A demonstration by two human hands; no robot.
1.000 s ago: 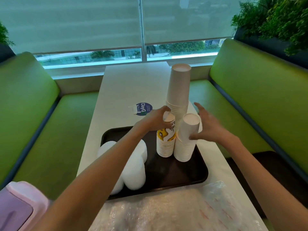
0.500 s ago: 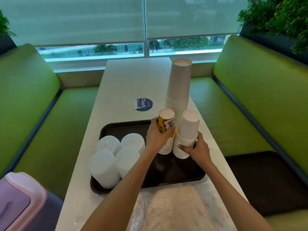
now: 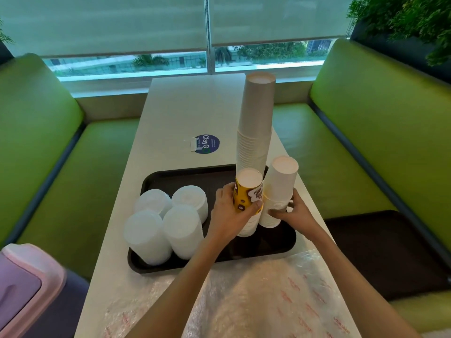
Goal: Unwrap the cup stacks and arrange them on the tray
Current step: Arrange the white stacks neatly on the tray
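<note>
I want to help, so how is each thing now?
yellow cup stack: rim-down on tray, gripped by left hand
white cup stack: rim-down on tray, gripped by right hand
tall brown stack: standing, untouched
clear cup stacks: rim-down on tray
plastic wrap: lying on table

On the black tray (image 3: 170,178), the left hand (image 3: 229,213) grips the yellow-printed cup stack (image 3: 247,191); the right hand (image 3: 296,212) holds the white stack (image 3: 280,184).

A long pale worktop (image 3: 185,111) runs toward a wide window (image 3: 170,62), where lowered roller blinds (image 3: 109,20) leave a strip of daylight and treetops along the bottom. Bright green padded benches flank it, the left bench (image 3: 36,132) and the right bench (image 3: 380,113). Leafy plants (image 3: 410,18) sit behind the right one. A bin with a pink and purple lid (image 3: 24,289) stands at lower left.
</note>
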